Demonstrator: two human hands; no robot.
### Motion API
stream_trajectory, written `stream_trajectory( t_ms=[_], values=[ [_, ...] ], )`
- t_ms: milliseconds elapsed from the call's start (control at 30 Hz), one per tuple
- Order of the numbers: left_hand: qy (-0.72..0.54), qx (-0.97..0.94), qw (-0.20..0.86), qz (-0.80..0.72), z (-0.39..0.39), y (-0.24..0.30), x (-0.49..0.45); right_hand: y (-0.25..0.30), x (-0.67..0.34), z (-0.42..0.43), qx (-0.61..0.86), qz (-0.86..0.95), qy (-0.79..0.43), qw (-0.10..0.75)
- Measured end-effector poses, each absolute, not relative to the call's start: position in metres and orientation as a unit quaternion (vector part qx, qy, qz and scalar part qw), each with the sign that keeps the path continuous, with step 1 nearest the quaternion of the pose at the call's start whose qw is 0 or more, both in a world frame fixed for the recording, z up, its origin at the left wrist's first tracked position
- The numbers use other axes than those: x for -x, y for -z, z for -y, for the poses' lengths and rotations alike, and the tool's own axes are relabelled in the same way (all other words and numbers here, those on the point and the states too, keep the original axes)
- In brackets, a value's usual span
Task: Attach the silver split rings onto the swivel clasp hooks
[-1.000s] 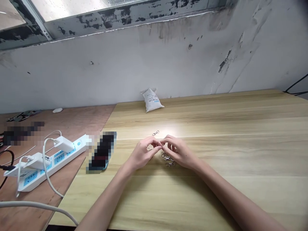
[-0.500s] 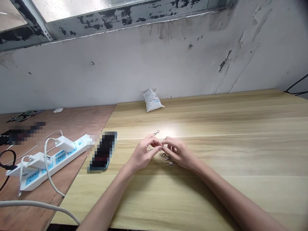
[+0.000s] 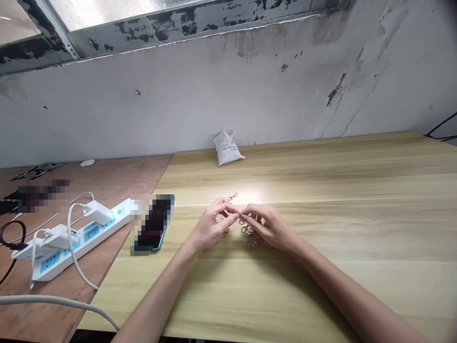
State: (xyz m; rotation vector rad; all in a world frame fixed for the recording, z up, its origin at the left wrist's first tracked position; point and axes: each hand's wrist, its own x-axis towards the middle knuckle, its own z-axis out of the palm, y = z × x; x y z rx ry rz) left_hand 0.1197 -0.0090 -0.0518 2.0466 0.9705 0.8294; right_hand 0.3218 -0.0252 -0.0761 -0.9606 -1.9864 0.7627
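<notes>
My left hand [image 3: 213, 225] and my right hand [image 3: 266, 225] meet at the fingertips above the table, both pinched. Between them is a small metal key ring [image 3: 242, 221], mostly covered by the fingers. Several silver swivel clasps [image 3: 253, 242] lie in a loose pile below and partly behind my right hand. A few loose key rings [image 3: 224, 233] show under my left hand, partly hidden by it. Beyond the hands, a single clasp with a ring [image 3: 233, 196] rests on the wood.
A phone [image 3: 154, 224], partly pixelated, lies to the left on the light wooden table [image 3: 339, 200]. Farther left, a white power strip [image 3: 85, 236] with plugs and cables sits on a brown board. A white plastic packet [image 3: 228, 148] is near the wall.
The fingertips have drawn slightly closer together over the ring. More of the loose rings under my left hand now shows. The view has shifted a little.
</notes>
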Motion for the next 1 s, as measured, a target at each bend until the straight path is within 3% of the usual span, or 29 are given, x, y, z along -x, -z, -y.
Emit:
stream_trajectory(
  t_ms=[233,533,633,833,1000],
  values=[
    [-0.359,-0.86,0.147,-0.331,0.009,0.057,-0.12,0.071,-0.319,0.029,0.389,0.724,-0.418,0.388],
    [-0.368,-0.855,0.139,-0.338,0.012,0.054,-0.12,0.066,-0.321,0.03,0.344,0.735,-0.486,0.326],
    [-0.357,-0.862,0.124,-0.337,0.011,0.055,-0.119,0.07,-0.326,0.027,0.375,0.766,-0.403,0.332],
    [-0.313,-0.86,0.099,-0.391,0.012,0.055,-0.121,0.078,-0.323,0.028,0.414,0.845,-0.03,0.337],
    [-0.302,-0.859,0.09,-0.404,0.011,0.055,-0.119,0.079,-0.314,0.037,0.35,0.86,-0.008,0.372]
  ],
)
